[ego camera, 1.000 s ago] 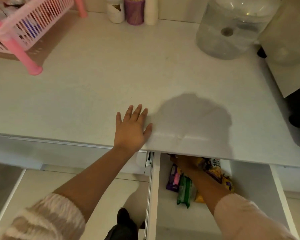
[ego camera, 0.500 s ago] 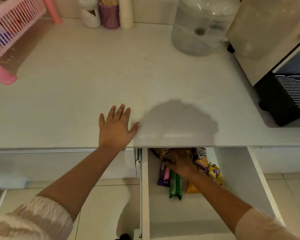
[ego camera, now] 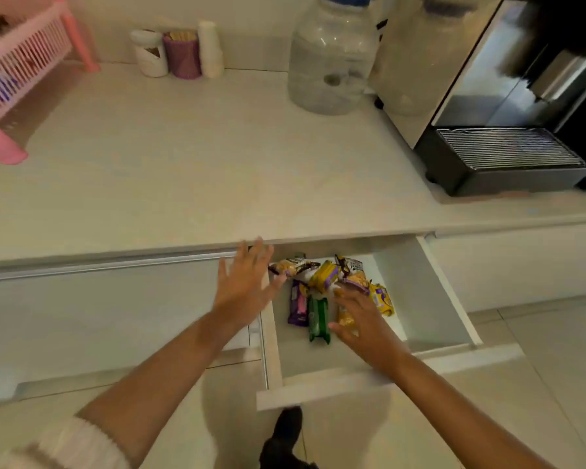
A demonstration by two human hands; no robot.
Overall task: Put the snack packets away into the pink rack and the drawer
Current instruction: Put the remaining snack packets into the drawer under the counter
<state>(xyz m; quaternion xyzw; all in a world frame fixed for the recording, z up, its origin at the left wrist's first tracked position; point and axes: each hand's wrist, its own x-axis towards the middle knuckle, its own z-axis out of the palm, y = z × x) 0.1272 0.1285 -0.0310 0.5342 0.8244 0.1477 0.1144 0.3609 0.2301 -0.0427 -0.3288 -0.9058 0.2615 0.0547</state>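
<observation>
The snack packets (ego camera: pixel 322 292) lie in a loose cluster toward the back of the open drawer (ego camera: pixel 430 299), on its white floor. Among them I can pick out a purple packet (ego camera: pixel 297 304) and a green packet (ego camera: pixel 318 320) lying side by side, a yellow packet (ego camera: pixel 323 275) behind them, and another yellow one (ego camera: pixel 382 298) toward the right; the print on all of them is too blurred to read.

My right hand (ego camera: pixel 362 319) hovers over the right side of that cluster, palm down, fingers spread and straight, gripping nothing. It hides part of a packet beneath it, and I cannot tell whether it touches any of them. My left hand (ego camera: pixel 246 282) is also flat with fingers spread and holds nothing, raised in front of the drawer's left wall just under the edge of the countertop (ego camera: pixel 217 170).

The pink rack (ego camera: pixel 17 72) stands at the far left of the countertop, well apart from the drawer, with some packets dimly visible through its slats. At the back wall 3 small containers (ego camera: pixel 178 54) stand together. A clear water jug (ego camera: pixel 332 59) sits to their right, beside a coffee machine (ego camera: pixel 508 123). My shoe (ego camera: pixel 286 431) shows on the tiled floor below the drawer front.
</observation>
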